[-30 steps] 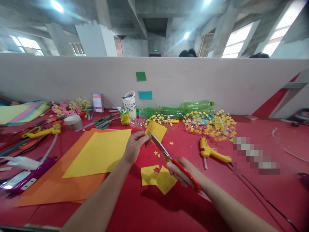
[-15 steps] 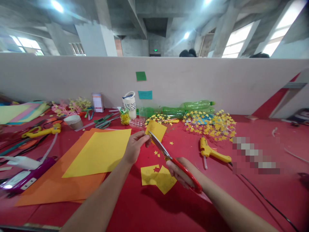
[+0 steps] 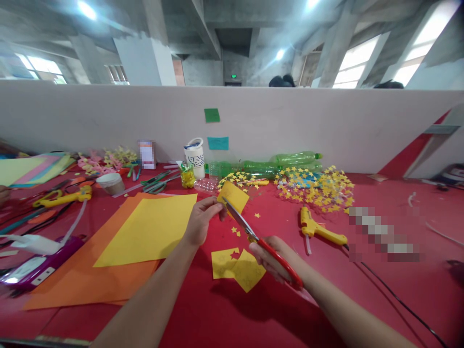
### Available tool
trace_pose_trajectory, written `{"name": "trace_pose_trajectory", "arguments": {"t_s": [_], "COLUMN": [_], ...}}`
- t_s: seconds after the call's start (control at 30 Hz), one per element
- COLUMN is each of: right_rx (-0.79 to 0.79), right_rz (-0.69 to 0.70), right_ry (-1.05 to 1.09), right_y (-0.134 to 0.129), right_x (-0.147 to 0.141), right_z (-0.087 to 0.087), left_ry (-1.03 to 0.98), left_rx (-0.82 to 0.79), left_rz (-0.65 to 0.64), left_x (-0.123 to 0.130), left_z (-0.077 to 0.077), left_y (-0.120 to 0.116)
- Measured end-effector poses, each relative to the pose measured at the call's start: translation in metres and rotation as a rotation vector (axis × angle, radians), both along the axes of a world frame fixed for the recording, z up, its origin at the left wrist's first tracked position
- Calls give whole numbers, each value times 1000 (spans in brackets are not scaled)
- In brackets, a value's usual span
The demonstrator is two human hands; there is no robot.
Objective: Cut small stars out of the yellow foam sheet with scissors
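Observation:
Pinched between the fingers of my left hand [image 3: 203,217] is a small square of yellow paper [image 3: 236,195], raised over the table. My right hand [image 3: 270,256] grips red-handled scissors [image 3: 277,258], their blades pointing up and left against the near left edge of the paper. Whether the blades have cut in there, I cannot tell. Below, two yellow paper pieces [image 3: 248,273] with faint drawn outlines overlap on the red table [image 3: 203,319]; one has a star-shaped gap. Small cut yellow stars [image 3: 234,230] lie between them and the raised paper.
Large yellow [image 3: 152,227] and orange sheets [image 3: 65,285] lie left. A yellow glue gun [image 3: 321,229] with a cord rests right, another glue gun [image 3: 68,195] far left. Behind stand a heap of star strands [image 3: 319,188], green bottles [image 3: 297,157] and a white cup [image 3: 195,159].
The yellow paper in my left hand has tilted slightly, and the scissors have barely shifted. Part of another person's hand has come into view at the far left edge.

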State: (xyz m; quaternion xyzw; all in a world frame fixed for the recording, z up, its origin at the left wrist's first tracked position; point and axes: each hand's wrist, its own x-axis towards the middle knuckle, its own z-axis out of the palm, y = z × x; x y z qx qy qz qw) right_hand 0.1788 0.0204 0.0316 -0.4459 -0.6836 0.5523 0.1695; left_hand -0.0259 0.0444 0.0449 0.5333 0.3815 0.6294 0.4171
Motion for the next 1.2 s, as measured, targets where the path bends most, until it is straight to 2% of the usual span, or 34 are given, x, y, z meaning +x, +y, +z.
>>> {"name": "trace_pose_trajectory", "arguments": {"t_s": [0.27, 0.5, 0.77, 0.97, 1.2], "right_rx": [45, 78, 101, 91, 79], "right_rz": [5, 0, -16, -5, 14], "right_ry": [-12, -28, 3, 15, 9], "right_y": [-1, -1, 1, 1, 1], "right_x": [-2, -3, -5, -4, -4], "right_z": [2, 9, 2, 2, 4], "left_ry": [-102, -177, -198, -270, -241], "left_rx": [9, -19, -46, 5, 34], "left_rz": [-20, 13, -110, -20, 52], "left_x": [0, -1, 6, 6, 4], "left_z": [1, 1, 1, 1, 3], "left_y": [1, 3, 0, 0, 2]}}
